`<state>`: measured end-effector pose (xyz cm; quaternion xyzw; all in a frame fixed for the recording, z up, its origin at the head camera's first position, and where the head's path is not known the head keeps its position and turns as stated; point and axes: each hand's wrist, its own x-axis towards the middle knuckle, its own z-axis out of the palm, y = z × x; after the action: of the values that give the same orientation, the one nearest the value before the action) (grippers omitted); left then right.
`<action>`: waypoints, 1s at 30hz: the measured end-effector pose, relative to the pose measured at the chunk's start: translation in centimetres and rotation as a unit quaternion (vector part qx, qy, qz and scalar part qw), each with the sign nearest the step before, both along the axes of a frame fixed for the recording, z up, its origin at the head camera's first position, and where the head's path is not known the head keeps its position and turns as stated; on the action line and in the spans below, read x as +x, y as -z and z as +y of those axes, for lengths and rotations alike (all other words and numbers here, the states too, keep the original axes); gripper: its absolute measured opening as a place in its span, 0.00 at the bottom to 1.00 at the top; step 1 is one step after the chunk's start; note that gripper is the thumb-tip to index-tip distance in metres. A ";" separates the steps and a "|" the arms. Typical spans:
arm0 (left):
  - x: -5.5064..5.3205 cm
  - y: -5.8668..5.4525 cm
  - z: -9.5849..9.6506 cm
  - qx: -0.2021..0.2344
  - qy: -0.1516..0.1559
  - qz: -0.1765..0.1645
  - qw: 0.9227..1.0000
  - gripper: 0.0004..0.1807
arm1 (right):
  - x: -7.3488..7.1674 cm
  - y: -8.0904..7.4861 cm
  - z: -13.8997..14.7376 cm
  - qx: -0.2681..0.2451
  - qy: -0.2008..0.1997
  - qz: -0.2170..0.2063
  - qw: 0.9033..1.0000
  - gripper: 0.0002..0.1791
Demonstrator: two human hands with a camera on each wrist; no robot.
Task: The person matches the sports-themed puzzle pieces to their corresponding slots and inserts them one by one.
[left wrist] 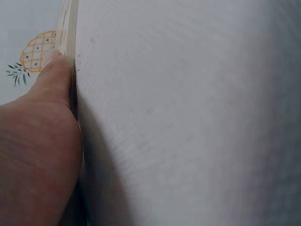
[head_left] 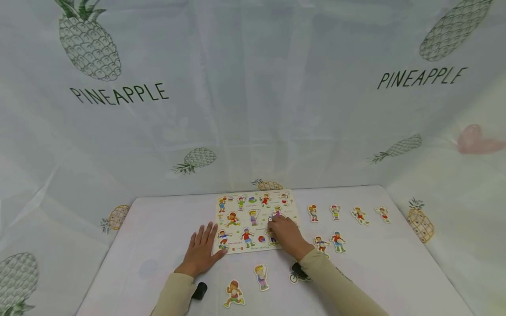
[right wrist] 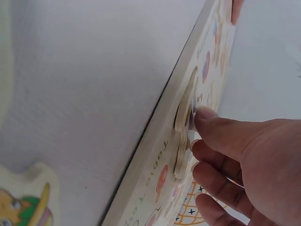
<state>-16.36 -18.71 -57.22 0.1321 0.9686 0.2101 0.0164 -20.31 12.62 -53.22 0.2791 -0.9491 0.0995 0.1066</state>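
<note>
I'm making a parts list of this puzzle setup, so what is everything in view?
Table: one, white, centre
Puzzle board: one, cream with colourful figures, at the table's far edge
Figure pieces: eight, multicoloured, six right of the board, two on its near side
Bicycle piece: one, dark-and-white, near side, partly hidden
Raised piece: one, pale wood edge, on the board
Cloth: count unclear, whitish with pineapple prints, behind and beside the table
Wrist cameras: two, black, at the wrists
Sleeves: two, beige, near side
Left grip: one, bare, at the board's left edge
Right grip: one, bare, pinching the raised piece
</note>
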 end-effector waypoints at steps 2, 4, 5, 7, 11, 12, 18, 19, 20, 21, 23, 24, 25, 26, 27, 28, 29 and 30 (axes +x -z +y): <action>-0.2 0.4 -0.2 -0.017 -0.003 0.003 1.000 0.53 | 0.0 -0.1 -0.1 0.002 -0.003 -0.005 1.000 0.09; -0.3 0.9 -0.3 -0.033 -0.006 0.011 0.999 0.52 | 0.0 -0.1 -0.2 0.000 -0.006 -0.015 1.000 0.09; -0.4 1.0 -0.3 -0.034 -0.007 0.014 0.999 0.52 | -0.1 -0.2 -0.3 -0.001 -0.006 -0.020 1.000 0.09; -0.6 1.3 -0.4 -0.034 -0.007 0.022 0.999 0.52 | 0.0 -0.2 -0.3 -0.003 -0.005 -0.027 1.000 0.08; -0.6 1.3 -0.2 -0.028 -0.005 0.025 0.999 0.51 | 0.1 -0.2 0.0 -0.010 -0.004 -0.020 1.000 0.09; -0.5 1.2 -0.2 -0.026 -0.004 0.023 0.999 0.51 | 0.1 -0.2 0.1 -0.014 -0.003 -0.015 1.000 0.09; 0.0 0.1 0.2 0.005 0.002 0.002 1.000 0.52 | 0.5 -0.5 2.1 -0.049 0.022 -0.004 0.999 0.12; 0.1 -0.2 0.2 0.006 0.003 -0.001 1.000 0.52 | 0.6 -0.7 2.6 -0.054 0.029 -0.005 0.998 0.12; 0.2 -0.4 0.2 0.007 0.004 -0.003 1.000 0.52 | 0.7 -0.8 3.1 -0.058 0.036 -0.004 0.998 0.13; 0.3 -0.5 0.2 0.005 0.005 -0.004 1.000 0.52 | 0.8 -1.0 3.7 -0.062 0.045 -0.004 0.997 0.14; 0.3 -0.8 0.2 0.006 0.004 -0.008 1.000 0.51 | 1.1 -1.3 4.9 -0.066 0.061 -0.002 0.996 0.14; 0.3 -0.9 0.3 0.001 0.003 -0.010 1.000 0.51 | 1.3 -1.4 5.6 -0.067 0.066 0.001 0.996 0.14; 0.2 -0.9 0.3 -0.004 0.001 -0.014 1.000 0.51 | 1.5 -1.5 6.2 -0.066 0.074 0.003 0.995 0.14; 0.2 -0.9 0.3 -0.005 -0.001 -0.016 1.000 0.51 | 1.7 -1.6 6.9 -0.064 0.082 0.005 0.995 0.14; 0.1 -0.9 0.3 -0.007 -0.003 -0.019 1.000 0.50 | 2.0 -1.7 7.5 -0.064 0.088 0.006 0.994 0.14; 0.0 -0.8 0.3 -0.006 -0.005 -0.021 1.000 0.50 | 2.2 -1.7 8.2 -0.063 0.094 0.008 0.994 0.14; -0.1 -0.7 0.3 -0.012 -0.006 -0.023 1.000 0.50 | 2.4 -1.7 8.8 -0.060 0.101 0.011 0.993 0.14; -0.2 -0.6 0.2 -0.014 -0.007 -0.024 1.000 0.51 | 2.6 -1.7 9.5 -0.058 0.107 0.013 0.992 0.15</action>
<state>-16.52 -18.51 -56.65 0.1202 0.9717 0.1994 0.0399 -17.69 22.08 -51.51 0.1701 -0.9648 0.1385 0.1453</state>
